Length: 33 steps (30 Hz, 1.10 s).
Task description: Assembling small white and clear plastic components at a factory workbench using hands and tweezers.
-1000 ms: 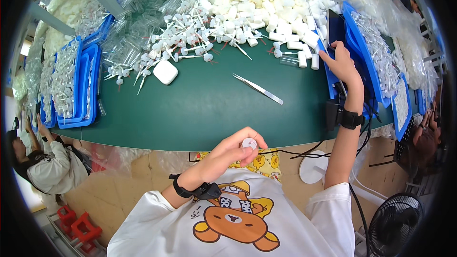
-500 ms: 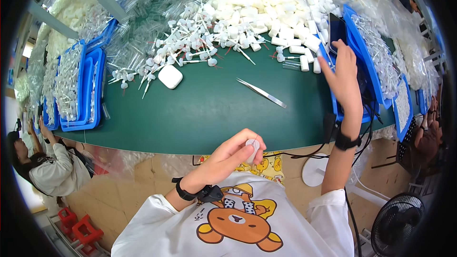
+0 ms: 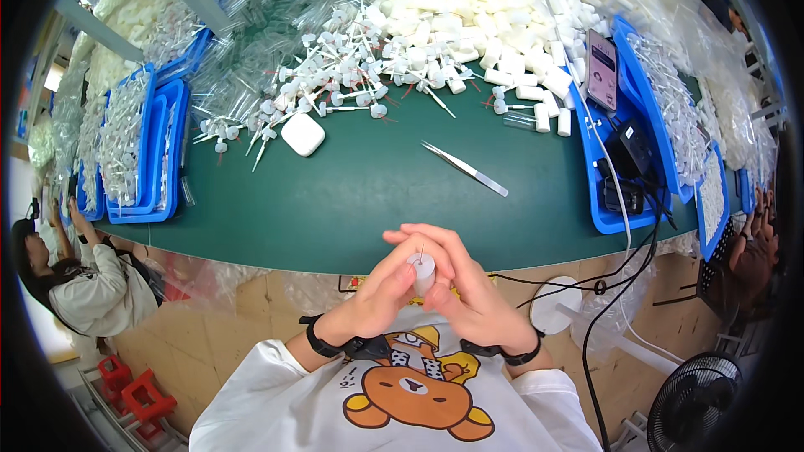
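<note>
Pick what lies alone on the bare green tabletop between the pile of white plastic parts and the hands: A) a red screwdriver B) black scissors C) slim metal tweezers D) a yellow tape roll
C: the slim metal tweezers lie by themselves on the green tabletop, beyond the left hand and right hand, which together pinch a small white plastic cylinder.

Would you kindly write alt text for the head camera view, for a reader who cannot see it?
Both hands, left hand and right hand, pinch a small white cylinder close to the chest, at the near edge of a green table. Beyond lie metal tweezers, a small white case, heaps of white plastic parts and blue trays.
</note>
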Available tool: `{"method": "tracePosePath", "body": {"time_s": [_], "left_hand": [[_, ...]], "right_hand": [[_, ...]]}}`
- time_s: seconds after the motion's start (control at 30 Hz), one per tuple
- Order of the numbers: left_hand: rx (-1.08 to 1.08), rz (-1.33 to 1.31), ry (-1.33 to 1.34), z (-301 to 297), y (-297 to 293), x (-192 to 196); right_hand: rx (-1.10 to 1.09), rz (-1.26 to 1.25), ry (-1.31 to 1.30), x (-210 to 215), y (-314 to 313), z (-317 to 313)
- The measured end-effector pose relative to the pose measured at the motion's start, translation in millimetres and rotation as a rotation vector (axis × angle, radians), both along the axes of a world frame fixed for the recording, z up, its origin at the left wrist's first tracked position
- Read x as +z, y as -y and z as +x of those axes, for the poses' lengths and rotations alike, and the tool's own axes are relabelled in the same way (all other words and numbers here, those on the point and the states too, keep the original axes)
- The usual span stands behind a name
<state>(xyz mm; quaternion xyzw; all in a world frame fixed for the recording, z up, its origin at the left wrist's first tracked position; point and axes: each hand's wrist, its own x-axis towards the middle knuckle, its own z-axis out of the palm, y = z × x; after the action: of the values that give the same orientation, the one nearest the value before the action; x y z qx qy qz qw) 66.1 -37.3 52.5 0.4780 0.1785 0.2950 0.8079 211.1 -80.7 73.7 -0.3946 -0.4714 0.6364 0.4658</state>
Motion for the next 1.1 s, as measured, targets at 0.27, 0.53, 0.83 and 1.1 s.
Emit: {"method": "tracePosePath", "body": {"time_s": [0.27, 0.53, 0.83, 1.1], "left_hand": [[-0.024, 0.133, 0.038, -3, 1, -3], [0.006, 0.026, -0.02, -4, 5, 1], [0.059, 0.329, 0.012, 3, 3, -10], [0.117, 0.529, -0.235, -1, 5, -10]], "right_hand": [[0.025, -0.026, -0.255, -24, -2, -3], [0.023, -0.059, -0.317, -21, -3, -8], [-0.115, -0.072, -0.363, -33, -1, -21], [-0.08, -0.103, -0.609, -54, 0, -35]]}}
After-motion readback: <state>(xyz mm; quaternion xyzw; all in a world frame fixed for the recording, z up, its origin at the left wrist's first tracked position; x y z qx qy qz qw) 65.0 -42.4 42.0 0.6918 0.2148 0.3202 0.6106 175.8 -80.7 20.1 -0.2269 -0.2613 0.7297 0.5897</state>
